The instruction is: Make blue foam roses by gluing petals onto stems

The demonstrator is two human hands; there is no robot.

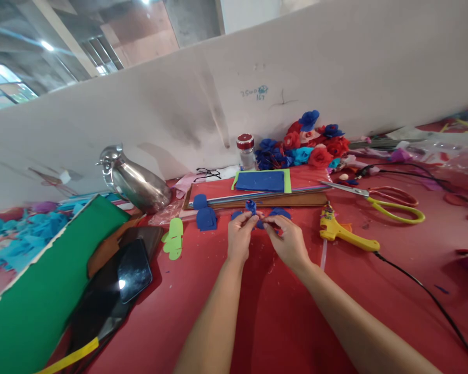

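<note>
At the middle of the red table, my left hand (pixel 241 234) pinches a small rolled blue flower (pixel 250 206) that stands upright above its fingertips. Close to its right side, my right hand (pixel 286 239) has its thumb and fingers pressed together near the flower's base; what they hold is too small to make out. Blue petal pieces (pixel 280 212) lie just behind the hands, partly hidden by them. More blue petals (pixel 206 219) are stacked to the left, next to light green cut pieces (pixel 173 240).
A yellow glue gun (pixel 345 234) with a black cord and open scissors (pixel 390 202) lie at right. Behind are stacked sheets (pixel 218 192), a jar (pixel 246 151) and finished flowers (pixel 320 150). At left are a metal jug (pixel 136 179), a phone (pixel 134 271) and a green box (pixel 62 285).
</note>
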